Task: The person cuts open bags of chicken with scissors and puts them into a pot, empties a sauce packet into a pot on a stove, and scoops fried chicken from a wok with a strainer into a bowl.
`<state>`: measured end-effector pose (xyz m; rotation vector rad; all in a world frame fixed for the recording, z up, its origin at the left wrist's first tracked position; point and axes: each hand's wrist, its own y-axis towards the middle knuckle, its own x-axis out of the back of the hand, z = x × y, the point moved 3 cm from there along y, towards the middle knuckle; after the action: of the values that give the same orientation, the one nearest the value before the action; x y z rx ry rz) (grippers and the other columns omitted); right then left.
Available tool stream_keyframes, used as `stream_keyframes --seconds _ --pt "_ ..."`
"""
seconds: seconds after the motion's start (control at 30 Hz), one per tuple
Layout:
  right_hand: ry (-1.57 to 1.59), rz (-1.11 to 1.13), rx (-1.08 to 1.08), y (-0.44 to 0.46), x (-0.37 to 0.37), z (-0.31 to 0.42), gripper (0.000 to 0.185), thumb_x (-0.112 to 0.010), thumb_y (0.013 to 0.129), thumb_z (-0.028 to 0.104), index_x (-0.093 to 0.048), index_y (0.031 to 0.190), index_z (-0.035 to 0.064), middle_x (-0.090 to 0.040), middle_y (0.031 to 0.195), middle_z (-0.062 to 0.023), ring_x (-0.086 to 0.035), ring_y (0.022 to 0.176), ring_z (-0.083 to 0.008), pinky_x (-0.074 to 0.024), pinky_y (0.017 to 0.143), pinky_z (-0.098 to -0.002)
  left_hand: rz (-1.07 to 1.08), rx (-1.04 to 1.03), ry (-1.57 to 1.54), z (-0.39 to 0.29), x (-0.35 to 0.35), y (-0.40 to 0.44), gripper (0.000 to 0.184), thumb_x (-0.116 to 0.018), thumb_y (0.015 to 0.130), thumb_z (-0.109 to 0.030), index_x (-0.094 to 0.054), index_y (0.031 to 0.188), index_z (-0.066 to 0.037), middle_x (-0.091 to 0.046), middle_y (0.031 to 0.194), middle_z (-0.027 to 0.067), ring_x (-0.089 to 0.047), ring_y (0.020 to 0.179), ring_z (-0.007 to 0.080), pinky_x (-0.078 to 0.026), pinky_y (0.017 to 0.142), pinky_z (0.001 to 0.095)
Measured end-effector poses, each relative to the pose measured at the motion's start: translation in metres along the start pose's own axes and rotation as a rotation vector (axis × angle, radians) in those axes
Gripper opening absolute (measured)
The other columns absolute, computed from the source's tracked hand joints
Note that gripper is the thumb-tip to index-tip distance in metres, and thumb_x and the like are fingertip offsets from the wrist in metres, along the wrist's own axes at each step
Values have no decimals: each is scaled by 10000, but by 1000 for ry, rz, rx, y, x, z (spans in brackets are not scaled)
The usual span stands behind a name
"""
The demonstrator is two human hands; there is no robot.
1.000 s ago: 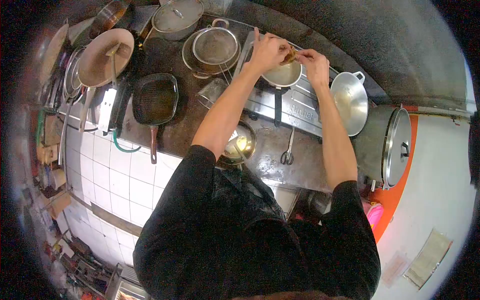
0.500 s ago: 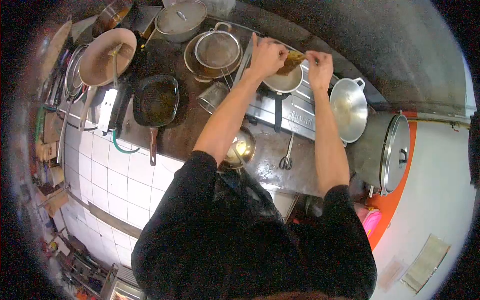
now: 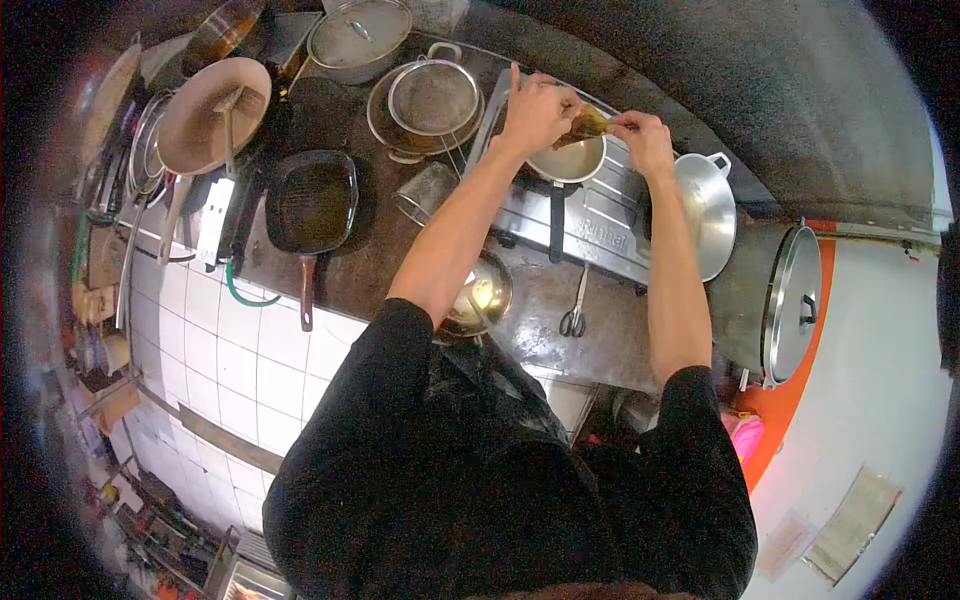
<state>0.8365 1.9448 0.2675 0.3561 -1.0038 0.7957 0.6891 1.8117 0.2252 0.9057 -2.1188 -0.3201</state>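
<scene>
A small yellowish-brown packet point(image 3: 588, 124) is stretched between my two hands, over the far rim of a light saucepan point(image 3: 568, 165). My left hand point(image 3: 540, 115) pinches its left end, with the index finger sticking up. Fingertips of my right hand point(image 3: 648, 143) grip the other end. What is inside the packet is too small to make out. The pan rests on a silver gas stove point(image 3: 600, 228), its black handle point(image 3: 557, 225) pointing toward me. Pale contents show inside the pan, partly hidden by the packet and my left hand.
Right of the stove stand a metal wok point(image 3: 708, 225) and a large lidded pot point(image 3: 790, 300). Scissors point(image 3: 574, 320) lie in front. Toward the left are a strainer point(image 3: 434, 97) on a pan, a square grill pan point(image 3: 312, 203) and a beige frying pan point(image 3: 200, 125).
My right hand has shifted right and slightly down, its forearm now covering part of the wok. The packet looks pulled more sideways and hangs less into the saucepan. My left hand has barely moved.
</scene>
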Motion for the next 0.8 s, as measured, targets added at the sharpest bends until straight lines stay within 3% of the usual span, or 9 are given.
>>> stream_keyframes --seconds 0.2,0.3,0.33,0.37,0.57,0.6,0.7,0.73,0.8 --pt "-145 -394 255 -13 -10 8 171 -582 858 235 -677 863 93 -653 931 -139 -623 889 -347 -487 772 -466 13 -9 83 -3 2 -4 121 -645 752 -206 -724 844 -210 -703 861 33 -528 1152 279 -87 1084 666" --pt "-275 -375 370 -14 -12 16 173 -576 862 239 -649 899 87 -650 940 -153 -615 904 -359 -484 780 -470 12 8 122 5 8 13 126 -638 765 -225 -725 856 -214 -707 877 30 -516 1171 278 -80 1077 679" --pt "-241 -431 198 -13 -9 14 178 -565 869 229 -636 896 68 -642 960 -143 -610 920 -346 -483 791 -469 -5 15 108 1 7 7 119 -638 769 -230 -727 847 -217 -708 883 28 -510 1181 280 -76 1076 681" --pt "-247 -416 195 -18 -11 7 178 -565 869 229 -636 896 68 -642 960 -143 -610 920 -346 -483 791 -469 -43 22 97 -1 6 6 113 -638 773 -235 -729 837 -219 -710 890 25 -504 1190 281 -72 1075 683" --pt "-353 -365 332 -3 -10 14 157 -552 850 187 -655 888 74 -625 969 -118 -593 910 -345 -483 782 -455 31 7 190 3 6 12 115 -639 764 -210 -730 831 -233 -710 884 -19 -503 1187 297 -65 1075 687" --pt "-247 -443 321 -9 -4 19 150 -557 843 187 -655 889 83 -623 970 -128 -592 912 -350 -484 779 -450 7 -11 150 -1 5 7 113 -642 754 -204 -729 820 -234 -709 880 -20 -505 1183 295 -60 1076 687" --pt "-233 -354 258 -4 -8 20 131 -562 870 157 -641 899 58 -612 944 -136 -590 909 -341 -468 787 -418 -26 -55 183 0 6 6 123 -645 729 -188 -731 807 -232 -708 870 -23 -516 1166 290 -58 1075 693" --pt "-139 -422 334 -8 0 22 124 -562 867 151 -632 901 55 -607 942 -137 -590 915 -342 -467 789 -414 0 -34 182 -4 2 -2 131 -645 728 -188 -732 814 -233 -709 871 -16 -519 1164 289 -62 1074 694" --pt "-226 -403 325 13 -2 23 127 -564 867 152 -633 903 52 -605 938 -136 -591 921 -340 -467 794 -409 -26 -35 216 6 10 22 139 -645 726 -188 -734 822 -234 -710 872 -9 -522 1161 288 -67 1073 696"
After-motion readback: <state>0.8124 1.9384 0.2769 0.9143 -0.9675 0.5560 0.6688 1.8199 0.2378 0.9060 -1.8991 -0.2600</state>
